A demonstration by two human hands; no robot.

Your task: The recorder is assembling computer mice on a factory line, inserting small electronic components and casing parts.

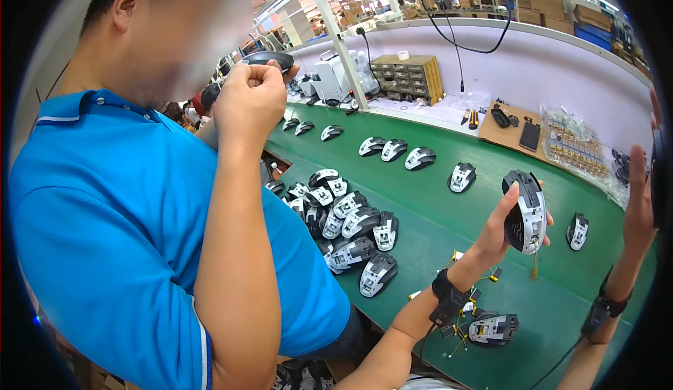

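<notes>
My left hand (499, 230) is raised over the green bench (434, 229) and grips a grey-and-black computer mouse body (527, 211) upright, with a thin wire hanging below it. At the frame's right rim my right hand (638, 204) is lifted, its fingers around a black cover piece (659, 176) that the rim mostly cuts off. Both my wrists wear black straps. Below my left wrist an open mouse base (493, 328) lies among loose yellow-tipped wires (463, 323).
A co-worker in a blue shirt (112, 229) fills the left, holding a black mouse cover (268, 60) up by the face. A pile of mouse bodies (350, 236) lies beside that person, and single ones (419, 158) line the bench. A small drawer cabinet (408, 78) and bagged parts (575, 144) stand behind.
</notes>
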